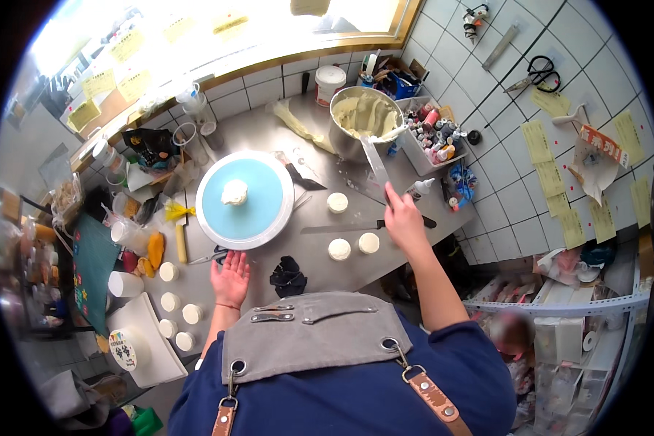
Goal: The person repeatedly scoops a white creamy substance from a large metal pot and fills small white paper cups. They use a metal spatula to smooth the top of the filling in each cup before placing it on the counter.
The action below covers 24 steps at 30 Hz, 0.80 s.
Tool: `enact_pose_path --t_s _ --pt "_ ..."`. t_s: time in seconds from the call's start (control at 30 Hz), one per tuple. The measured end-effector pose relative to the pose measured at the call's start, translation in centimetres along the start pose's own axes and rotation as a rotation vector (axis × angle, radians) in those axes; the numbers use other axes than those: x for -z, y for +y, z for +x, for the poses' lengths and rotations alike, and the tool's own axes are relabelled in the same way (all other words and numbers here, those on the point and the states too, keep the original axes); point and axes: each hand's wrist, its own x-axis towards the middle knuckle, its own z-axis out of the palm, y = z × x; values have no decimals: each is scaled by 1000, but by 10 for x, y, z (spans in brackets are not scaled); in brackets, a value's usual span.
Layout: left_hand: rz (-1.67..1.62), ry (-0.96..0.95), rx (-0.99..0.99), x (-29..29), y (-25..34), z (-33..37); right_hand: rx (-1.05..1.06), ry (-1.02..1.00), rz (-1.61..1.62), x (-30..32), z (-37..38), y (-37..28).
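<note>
My right hand point(405, 221) grips an icing spatula point(374, 161), whose blade slants up to the rim of a steel mixing bowl point(349, 147) of pale cream. Palm up and fingers stretched, my left hand point(231, 282) is empty, just below the near rim of a cake turntable point(211, 218) with a light blue top. On the turntable sits a small round cake point(234, 192) with uneven white cream. Three small white cakes, one point(337, 202) farther off and two point(339, 249) point(369, 243) nearer, stand between the turntable and my right hand. A long knife point(341, 228) lies among them.
Several more small cakes point(192, 313) and a decorated white cake point(129, 348) stand at the left. A crumpled black cloth point(288, 276) lies near the table's front edge. A piping bag point(301, 125) and a white bin of colour bottles point(437, 134) flank the bowl.
</note>
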Motion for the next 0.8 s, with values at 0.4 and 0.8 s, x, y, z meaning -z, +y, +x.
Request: enact_pose_path --t_s 0.4,0.8 --pt "4 75 -76 23 2 -30 -185 -74 -421 -16 67 49" --pt "137 198 -222 13 -7 -38 -96 -5 -150 -74 155 22"
